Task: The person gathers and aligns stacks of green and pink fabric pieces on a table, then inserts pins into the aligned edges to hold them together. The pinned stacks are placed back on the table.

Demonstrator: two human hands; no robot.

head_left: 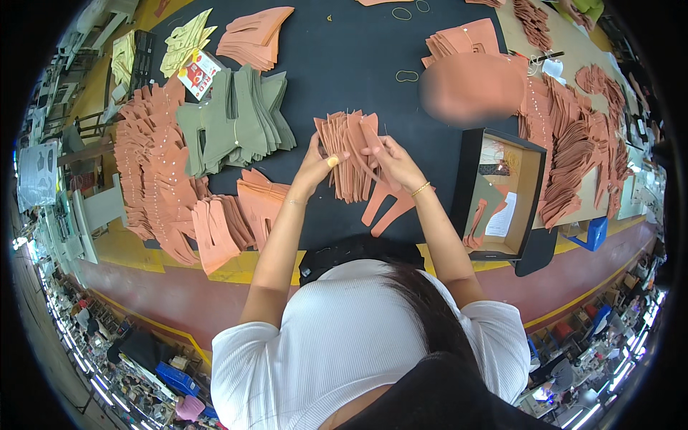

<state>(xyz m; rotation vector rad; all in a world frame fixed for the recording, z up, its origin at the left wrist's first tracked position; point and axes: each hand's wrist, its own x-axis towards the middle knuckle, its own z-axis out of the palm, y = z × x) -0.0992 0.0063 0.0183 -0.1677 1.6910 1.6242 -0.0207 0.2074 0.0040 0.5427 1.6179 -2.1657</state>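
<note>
In front of me stands a bundle of thin salmon-coloured cut pieces (345, 183), fanned on edge like leaves. They look like leather or fabric. My left hand (313, 170) grips the bundle from its left side, a yellow patch showing on the thumb. On the other side my right hand (398, 166) pinches the rightmost strips, which lean slightly away from the rest. Beneath that hand a forked salmon piece (388, 208) lies flat on the black table mat (337, 64).
Grey-green cut pieces (240, 118) are stacked left, beside long salmon piles (150, 165). A black-edged open box (532, 183) holding papers and scraps stands right. More salmon stacks (466, 39) lie at the far right, partly blurred. Rubber bands (406, 76) lie on the mat.
</note>
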